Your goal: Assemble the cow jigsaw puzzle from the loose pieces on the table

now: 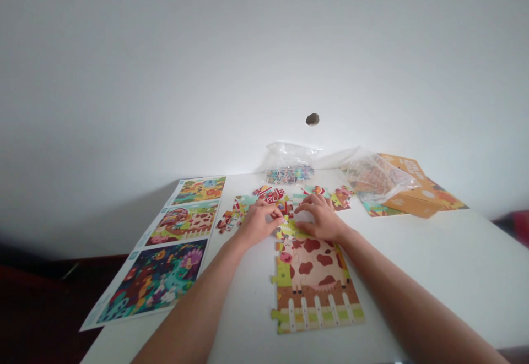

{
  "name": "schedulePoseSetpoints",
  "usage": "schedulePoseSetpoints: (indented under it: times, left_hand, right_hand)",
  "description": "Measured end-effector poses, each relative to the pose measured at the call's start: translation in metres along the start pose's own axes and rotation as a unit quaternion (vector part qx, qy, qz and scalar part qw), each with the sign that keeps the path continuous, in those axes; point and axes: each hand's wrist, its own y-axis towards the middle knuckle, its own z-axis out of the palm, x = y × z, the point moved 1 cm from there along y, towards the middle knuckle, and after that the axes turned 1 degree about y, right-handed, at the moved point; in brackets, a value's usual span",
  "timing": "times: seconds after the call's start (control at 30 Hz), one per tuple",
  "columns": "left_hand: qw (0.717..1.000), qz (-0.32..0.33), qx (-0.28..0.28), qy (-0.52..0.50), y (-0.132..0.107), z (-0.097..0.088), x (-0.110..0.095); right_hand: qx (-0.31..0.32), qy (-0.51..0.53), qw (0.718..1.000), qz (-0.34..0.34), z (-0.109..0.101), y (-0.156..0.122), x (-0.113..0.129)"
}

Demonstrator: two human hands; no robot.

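Left hand [258, 222], curled grip, hold unclear, right hand [320, 218], grip seemingly wide, flat, on cow puzzle [314, 281], near edge of worktop [433, 265].

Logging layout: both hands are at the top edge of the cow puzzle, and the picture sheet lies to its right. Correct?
No. The head view shows the picture sheet left of the cow puzzle, not right. The left hand and right hand are at its top edge.
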Motion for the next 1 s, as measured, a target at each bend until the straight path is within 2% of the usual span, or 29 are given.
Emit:
schedulePoseSetpoints:
  times: [0.37,0.73,0.87,1.0]
  left_hand:
    - [0.997,0.021,0.072,0.025,-0.004,-0.006,0.009]
    - [0.982,0.112,0.144,0.041,-0.006,-0.008,0.008]
    - [0.981,0.117,0.147,0.041,-0.007,-0.008,0.007]
    - [0.981,0.116,0.147,0.047,-0.007,-0.008,0.006]
  right_hand:
    - [0.01,-0.007,1.0,0.004,0.0,0.001,0.0]
    - [0.008,-0.006,1.0,-0.005,0.006,0.003,-0.002]
    - [-0.012,0.009,1.0,-0.028,0.0,0.002,0.0]
    - [-0.051,0.042,0.994,-0.082,-0.009,0.001,0.006]
